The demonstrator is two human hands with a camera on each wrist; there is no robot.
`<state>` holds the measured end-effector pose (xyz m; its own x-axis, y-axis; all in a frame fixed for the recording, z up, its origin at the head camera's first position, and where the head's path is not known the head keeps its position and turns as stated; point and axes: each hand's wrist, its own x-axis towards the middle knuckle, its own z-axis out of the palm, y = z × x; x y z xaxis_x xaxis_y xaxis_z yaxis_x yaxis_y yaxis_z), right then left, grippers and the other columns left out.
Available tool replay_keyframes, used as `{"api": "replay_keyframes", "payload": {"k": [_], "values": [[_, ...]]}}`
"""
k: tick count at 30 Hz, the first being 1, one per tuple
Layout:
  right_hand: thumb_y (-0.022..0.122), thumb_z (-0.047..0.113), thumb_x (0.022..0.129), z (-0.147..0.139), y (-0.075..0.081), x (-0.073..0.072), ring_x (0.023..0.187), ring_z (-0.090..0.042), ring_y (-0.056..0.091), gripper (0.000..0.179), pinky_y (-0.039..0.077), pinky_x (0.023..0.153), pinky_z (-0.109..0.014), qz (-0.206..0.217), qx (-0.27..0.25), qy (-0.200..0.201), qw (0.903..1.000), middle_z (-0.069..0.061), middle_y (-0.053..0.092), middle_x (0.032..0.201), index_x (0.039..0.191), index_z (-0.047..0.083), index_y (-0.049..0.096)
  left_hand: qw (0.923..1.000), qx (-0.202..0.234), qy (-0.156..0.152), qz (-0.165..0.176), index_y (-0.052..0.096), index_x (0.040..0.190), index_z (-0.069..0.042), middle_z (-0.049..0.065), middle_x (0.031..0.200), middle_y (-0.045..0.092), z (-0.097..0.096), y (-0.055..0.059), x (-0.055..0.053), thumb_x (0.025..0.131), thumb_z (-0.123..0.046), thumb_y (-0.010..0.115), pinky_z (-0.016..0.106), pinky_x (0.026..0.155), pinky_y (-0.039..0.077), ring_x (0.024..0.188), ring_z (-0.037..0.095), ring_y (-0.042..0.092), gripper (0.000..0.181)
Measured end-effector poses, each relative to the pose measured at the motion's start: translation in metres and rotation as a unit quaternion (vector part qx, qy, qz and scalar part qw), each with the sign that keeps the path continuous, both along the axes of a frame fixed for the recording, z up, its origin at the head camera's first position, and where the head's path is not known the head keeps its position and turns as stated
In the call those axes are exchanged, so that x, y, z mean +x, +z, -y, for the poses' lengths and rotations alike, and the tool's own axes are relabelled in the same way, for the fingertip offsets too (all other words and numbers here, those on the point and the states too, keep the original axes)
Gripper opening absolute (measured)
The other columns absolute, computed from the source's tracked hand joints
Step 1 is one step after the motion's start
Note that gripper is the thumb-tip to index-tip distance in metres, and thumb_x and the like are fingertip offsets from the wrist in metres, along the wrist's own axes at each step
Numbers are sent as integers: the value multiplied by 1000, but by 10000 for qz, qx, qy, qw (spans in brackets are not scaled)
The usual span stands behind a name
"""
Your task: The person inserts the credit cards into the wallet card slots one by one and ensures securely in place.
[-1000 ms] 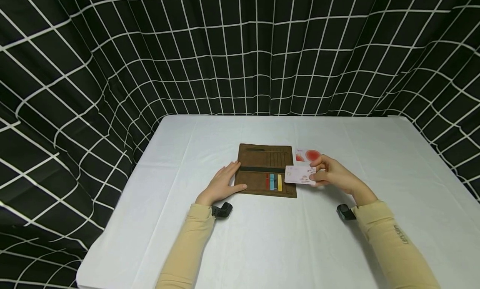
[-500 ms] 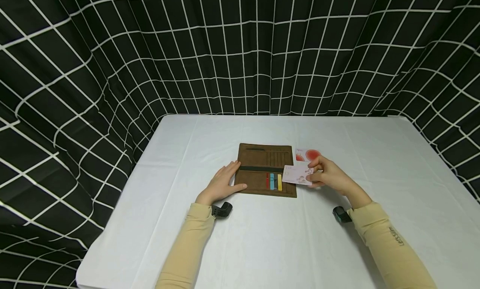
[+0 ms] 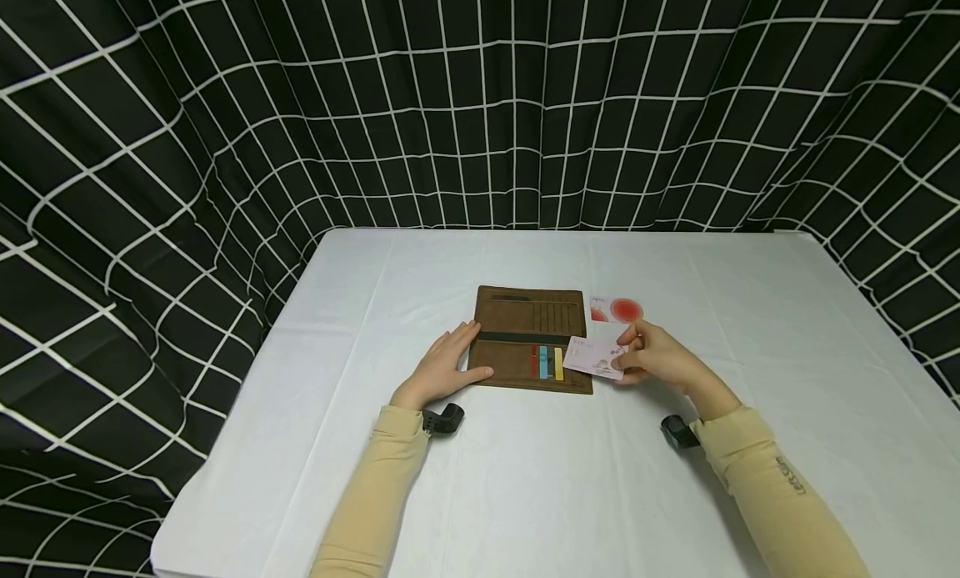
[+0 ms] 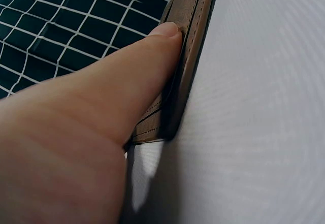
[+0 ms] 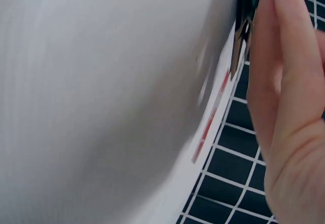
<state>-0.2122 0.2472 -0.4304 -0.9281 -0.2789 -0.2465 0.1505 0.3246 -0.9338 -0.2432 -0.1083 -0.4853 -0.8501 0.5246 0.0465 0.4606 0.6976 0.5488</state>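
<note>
A brown wallet [image 3: 504, 314] lies unfolded on the white table, with red, blue, dark and yellow card edges [image 3: 543, 363] showing in its lower half. Spread over the wallet's left edge, my left hand [image 3: 441, 369] rests with straight fingers, its thumb on the lower panel. In the left wrist view that thumb [image 4: 147, 56] presses on the stitched leather. My right hand [image 3: 656, 359] pinches a pale pink card [image 3: 592, 354] by its right end. The card is tilted, and its left end overlaps the wallet's right side near the yellow card.
A red and white card [image 3: 617, 309] lies on the table just right of the wallet's upper half. The white tablecloth [image 3: 525, 478] spreads all around. Black curtains with a white grid [image 3: 480, 103] stand behind and beside the table.
My right hand has moved slightly left and down with the pink card, which now tilts with its right end lower. My left hand and the wallet have stayed in place.
</note>
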Motion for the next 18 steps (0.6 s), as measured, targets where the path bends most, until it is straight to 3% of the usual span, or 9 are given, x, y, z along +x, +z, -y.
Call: {"api": "replay_keyframes", "payload": {"k": [7, 18], "values": [[59, -10, 80, 7, 5, 6, 63, -22, 60, 36, 56, 61, -35, 111, -47, -217, 9997, -13, 45, 73, 105, -14, 33, 10000, 0, 7, 13, 21, 148, -10, 5, 152, 18, 0, 0, 0, 86, -55, 56, 33, 112, 5, 139, 16, 11, 85], [60, -10, 80, 7, 2, 7, 64, -22, 61, 40, 56, 63, -35, 454, -144, 88, 9988, -13, 46, 75, 109, -16, 32, 10000, -87, 22, 29, 20, 149, -11, 4, 152, 17, 0, 0, -1, 86, -56, 56, 30, 111, 4, 139, 14, 10, 85]]}}
